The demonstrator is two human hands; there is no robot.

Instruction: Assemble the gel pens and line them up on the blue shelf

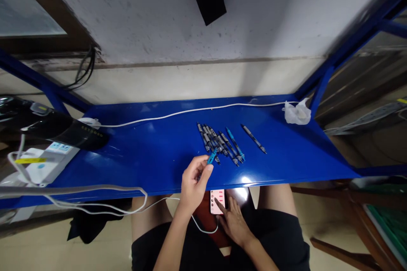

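Observation:
My left hand [194, 180] is raised at the front edge of the blue table. Its thumb and fingers pinch a blue pen [212, 156], whose clip end sticks out toward the pile; the rest is hidden in the hand. Just beyond lie several grey-and-black pens [219, 139] side by side, with another blue pen [235, 143] at the right of the group. A single grey pen [253, 139] rests apart, further right. Below the table edge, my right hand [235, 222] has its index finger stretched onto the lit screen of a phone [217, 203].
The blue table [146, 152] stands against a wall. A white cable [178, 111] runs across its back to a crumpled white plastic bag [297, 113]. A black bag-like wrap [79, 133] and white power strip [52, 161] are at left. A charging cable [203, 230] loops beside the phone.

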